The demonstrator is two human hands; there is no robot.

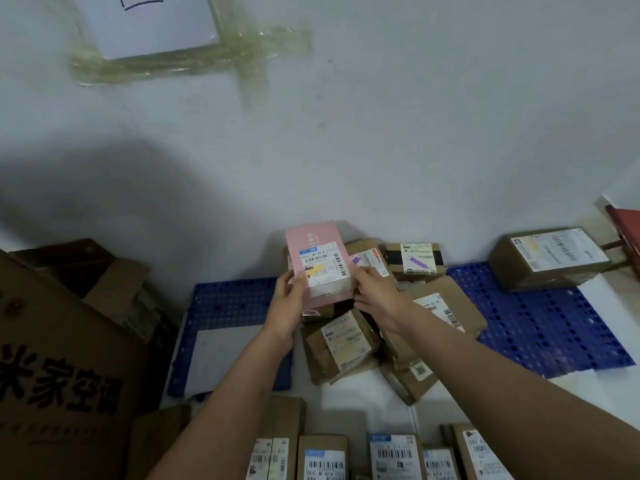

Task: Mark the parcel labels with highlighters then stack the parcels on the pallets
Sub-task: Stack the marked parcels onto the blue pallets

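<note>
A pink parcel (313,251) with a white label marked in yellow is held up over a heap of brown parcels (343,344). My left hand (289,299) grips its left edge and my right hand (372,291) grips its right edge. The heap lies between two blue pallets, one on the left (228,299) and one on the right (540,323). A larger brown parcel (550,258) sits on the right pallet's far corner. No highlighter shows in view.
A big printed carton (59,368) and open boxes stand at the left. A row of labelled brown parcels (391,455) lines the bottom edge. A white sheet (225,355) lies on the left pallet. The white wall rises close behind; a red item (627,230) sits far right.
</note>
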